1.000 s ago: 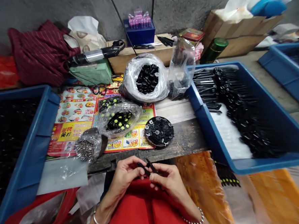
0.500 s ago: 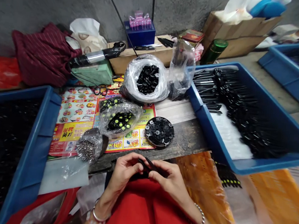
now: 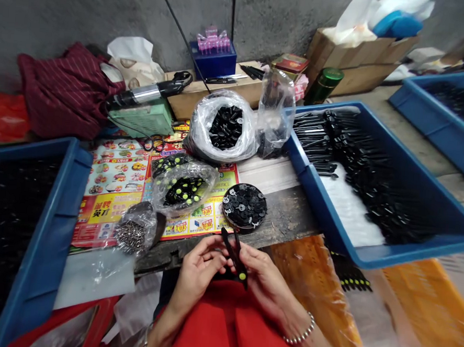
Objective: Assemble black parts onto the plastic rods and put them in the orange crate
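A long black hair clip point(image 3: 235, 255) with a yellow-green dot near its lower end is held upright between the thumb and fingers of my right hand point(image 3: 265, 277). Its two narrow arms spread apart at the top. My left hand point(image 3: 199, 268) is close against the clip's left side, its thumb and fingers curled together; whatever they pinch is hidden. Just beyond my hands stands a round dish point(image 3: 244, 205) of small flat black pieces. To its left lie an open plastic bag point(image 3: 184, 189) of black parts with yellow-green dots and a bag of small metal pins point(image 3: 132, 235).
A blue bin point(image 3: 317, 192) at right holds rows of black clips on white lining. Another blue bin point(image 3: 68, 184) full of dark pieces stands at left. Behind the dish sits a large plastic bag point(image 3: 223, 126) of black parts. Coloured flyers point(image 3: 116, 174) cover part of the bench.
The hair clip has turned from lying across between both hands to upright in my right hand, its dot now showing. My left fingers have shifted to its side. The view has shifted slightly.
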Demonstrator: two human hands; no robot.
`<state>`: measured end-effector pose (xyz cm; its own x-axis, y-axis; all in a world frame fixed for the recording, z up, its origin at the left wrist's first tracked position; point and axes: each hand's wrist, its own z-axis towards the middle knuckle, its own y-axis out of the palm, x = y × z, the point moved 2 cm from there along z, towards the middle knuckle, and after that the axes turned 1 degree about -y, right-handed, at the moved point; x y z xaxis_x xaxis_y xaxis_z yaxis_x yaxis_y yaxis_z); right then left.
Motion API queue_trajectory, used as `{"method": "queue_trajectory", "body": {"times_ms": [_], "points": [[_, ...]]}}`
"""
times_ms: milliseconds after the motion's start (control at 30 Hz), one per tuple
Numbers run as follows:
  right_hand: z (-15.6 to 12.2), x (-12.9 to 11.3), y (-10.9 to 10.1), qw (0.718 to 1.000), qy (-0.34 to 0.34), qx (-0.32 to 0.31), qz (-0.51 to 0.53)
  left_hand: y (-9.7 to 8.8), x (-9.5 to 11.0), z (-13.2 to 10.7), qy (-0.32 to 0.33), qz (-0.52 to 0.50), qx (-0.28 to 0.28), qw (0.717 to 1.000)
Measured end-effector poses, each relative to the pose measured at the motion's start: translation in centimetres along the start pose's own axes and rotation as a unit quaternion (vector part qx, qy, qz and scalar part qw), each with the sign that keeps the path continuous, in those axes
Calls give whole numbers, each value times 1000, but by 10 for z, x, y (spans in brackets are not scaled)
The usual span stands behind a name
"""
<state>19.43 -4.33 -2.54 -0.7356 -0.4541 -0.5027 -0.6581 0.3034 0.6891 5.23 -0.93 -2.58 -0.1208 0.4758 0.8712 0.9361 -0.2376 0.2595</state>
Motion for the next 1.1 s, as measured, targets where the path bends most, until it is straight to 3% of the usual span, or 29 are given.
{"method": "queue_trajectory", "body": {"times_ms": [167,300,533,833,1100], "points": [[-4,4,-2,999,25,-28,-22,1,2,1,29,47,53,997],[-6,12,-7,997,37,-24,-62,-3,2,1,27,65,62,996],[-9,8,-14,983,14,-63,-170,-9,-1,-1,-23,-12,0,1000],[-13,2,-9,976,33,-113,-183,-5,7,-6,-54,-90,-68,992],[-16,-3,-2,962,50,-153,-222,-3,5,-3,-51,-123,-76,988]]}}
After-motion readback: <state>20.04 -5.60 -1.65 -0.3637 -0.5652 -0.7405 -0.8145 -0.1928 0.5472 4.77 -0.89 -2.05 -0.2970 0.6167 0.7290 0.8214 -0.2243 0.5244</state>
